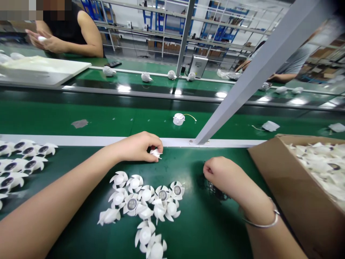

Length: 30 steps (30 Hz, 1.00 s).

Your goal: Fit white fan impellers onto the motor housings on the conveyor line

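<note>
Pinched between the thumb and fingers of my left hand [142, 147] is a small white fan wheel [155, 154], just above the green table near its white rail. My right hand [221, 176], with a metal bangle on the wrist, has its fingers curled closed over a cluster of small dark pieces [219, 193]. What those fingers hold is hidden. Between and below my hands lies a loose group of white fan wheels [145, 194]; several turn their round grey hubs upward, others their plain white caps.
More fan wheels [16, 165] stand in rows at the left. A cardboard box [280, 172] full of white parts sits at the right. Beyond the rail, a white motor housing [178, 119] with a wire lies on the green belt. A slanted grey post [242, 86] rises from the rail. Two people sit opposite.
</note>
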Motion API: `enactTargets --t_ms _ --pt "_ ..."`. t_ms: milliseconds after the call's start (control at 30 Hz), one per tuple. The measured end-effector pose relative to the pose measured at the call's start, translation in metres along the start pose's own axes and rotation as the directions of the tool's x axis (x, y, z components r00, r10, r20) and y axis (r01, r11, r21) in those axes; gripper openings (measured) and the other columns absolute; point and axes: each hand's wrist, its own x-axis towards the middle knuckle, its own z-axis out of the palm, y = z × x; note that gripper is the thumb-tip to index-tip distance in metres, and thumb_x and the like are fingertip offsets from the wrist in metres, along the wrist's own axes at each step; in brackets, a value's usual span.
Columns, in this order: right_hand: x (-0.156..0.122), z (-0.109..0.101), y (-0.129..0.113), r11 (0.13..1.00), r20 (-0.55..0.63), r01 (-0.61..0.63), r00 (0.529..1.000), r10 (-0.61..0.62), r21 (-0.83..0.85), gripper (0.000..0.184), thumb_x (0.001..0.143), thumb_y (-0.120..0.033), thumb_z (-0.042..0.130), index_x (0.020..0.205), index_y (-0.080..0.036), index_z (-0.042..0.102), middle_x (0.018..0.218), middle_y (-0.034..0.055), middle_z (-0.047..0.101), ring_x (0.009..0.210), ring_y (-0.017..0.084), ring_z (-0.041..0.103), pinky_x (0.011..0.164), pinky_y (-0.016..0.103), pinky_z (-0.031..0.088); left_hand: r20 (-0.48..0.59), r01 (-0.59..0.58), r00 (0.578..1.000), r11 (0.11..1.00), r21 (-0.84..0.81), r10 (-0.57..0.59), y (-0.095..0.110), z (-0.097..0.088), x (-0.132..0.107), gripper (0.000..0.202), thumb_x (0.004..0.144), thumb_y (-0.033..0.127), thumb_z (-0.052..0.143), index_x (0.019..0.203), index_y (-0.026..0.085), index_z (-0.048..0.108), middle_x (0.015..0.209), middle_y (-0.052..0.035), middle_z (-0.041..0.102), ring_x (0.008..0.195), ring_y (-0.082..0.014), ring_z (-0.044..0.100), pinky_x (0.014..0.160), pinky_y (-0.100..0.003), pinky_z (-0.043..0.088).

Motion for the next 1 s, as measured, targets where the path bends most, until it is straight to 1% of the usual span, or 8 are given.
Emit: enactTargets --t_ms 133,267,467,667,800,867,933,1000 --pt "-0.004 0.000 -0.018 0.986 -0.048 -0.097 0.995 0.091 -0.133 0.023 0.080 -0.005 0.053 0.062 -0.016 0.064 0.067 0.0088 0.063 0.060 0.018 0.057 0.051 0.028 0.028 -0.147 -0.068 0.984 0.972 0.225 0.102 0.004 0.011 0.004 0.011 0.089 0.021 0.057 0.086 0.019 0.067 0.098 -0.0030 0.066 0.087 -0.0154 0.060 0.075 -0.025 0.042" --pt "-0.005 -0.008 -0.032 0.977 0.010 -0.151 0.988 0.154 -0.151 0.022 0.081 -0.002 0.053 0.071 -0.013 0.069 0.074 0.0138 0.067 0.068 0.024 0.066 0.053 0.028 0.035 -0.080 -0.134 0.981 0.918 0.372 0.176 0.012 0.016 0.004 0.013 0.092 0.023 0.055 0.089 0.022 0.068 0.104 -0.0029 0.066 0.095 -0.0181 0.061 0.077 -0.027 0.043" --pt "-0.006 -0.020 -0.039 0.979 0.073 -0.149 0.984 0.160 -0.141 0.025 0.078 0.004 0.053 0.078 -0.012 0.072 0.083 0.0146 0.070 0.078 0.026 0.070 0.060 0.028 0.044 -0.003 -0.126 0.992 0.978 0.169 0.128 0.011 0.011 0.002 0.015 0.083 0.030 0.068 0.096 0.027 0.075 0.113 -0.0026 0.066 0.099 -0.0192 0.064 0.082 -0.026 0.049" --pt "-0.002 -0.015 -0.041 0.976 0.091 -0.183 0.977 0.194 -0.115 0.024 0.074 0.005 0.056 0.078 -0.013 0.072 0.084 0.0143 0.070 0.077 0.025 0.070 0.058 0.027 0.045 0.008 -0.084 0.996 0.996 -0.023 0.084 0.001 0.010 0.003 0.023 0.080 0.037 0.072 0.101 0.030 0.076 0.121 -0.0032 0.065 0.103 -0.0212 0.064 0.088 -0.028 0.053" --pt "0.001 -0.010 -0.036 0.974 0.055 -0.208 0.976 0.213 -0.088 0.019 0.074 0.001 0.056 0.075 -0.013 0.070 0.080 0.0130 0.069 0.075 0.024 0.069 0.057 0.026 0.042 -0.029 -0.010 1.000 1.000 -0.024 0.009 -0.009 0.012 0.005 0.041 0.074 0.042 0.077 0.113 0.031 0.072 0.128 -0.0030 0.061 0.109 -0.0236 0.061 0.091 -0.029 0.052" --pt "0.001 -0.010 -0.032 0.978 0.018 -0.199 0.979 0.201 -0.068 0.017 0.075 -0.003 0.056 0.077 -0.013 0.069 0.081 0.0120 0.068 0.075 0.023 0.067 0.058 0.026 0.040 0.004 0.022 1.000 0.999 -0.029 -0.022 -0.012 0.013 0.006 0.038 0.075 0.041 0.076 0.112 0.030 0.072 0.124 -0.0031 0.063 0.106 -0.0228 0.062 0.089 -0.028 0.052" --pt "0.000 -0.011 -0.029 0.986 -0.022 -0.159 0.987 0.158 -0.043 0.015 0.079 -0.008 0.054 0.081 -0.014 0.068 0.084 0.0095 0.068 0.076 0.019 0.065 0.061 0.025 0.040 0.039 0.038 0.999 0.998 -0.048 -0.036 -0.011 0.013 0.007 0.034 0.077 0.038 0.075 0.109 0.028 0.072 0.119 -0.0030 0.066 0.102 -0.0215 0.063 0.085 -0.027 0.051" --pt "0.000 -0.012 -0.028 0.997 -0.087 -0.058 0.994 0.063 0.057 0.012 0.081 -0.012 0.054 0.080 -0.016 0.065 0.083 0.0055 0.066 0.074 0.016 0.061 0.063 0.024 0.039 0.063 0.046 0.997 0.995 -0.087 -0.041 -0.004 0.016 0.006 0.036 0.077 0.034 0.076 0.112 0.028 0.071 0.116 -0.0020 0.069 0.100 -0.0201 0.064 0.083 -0.025 0.050"
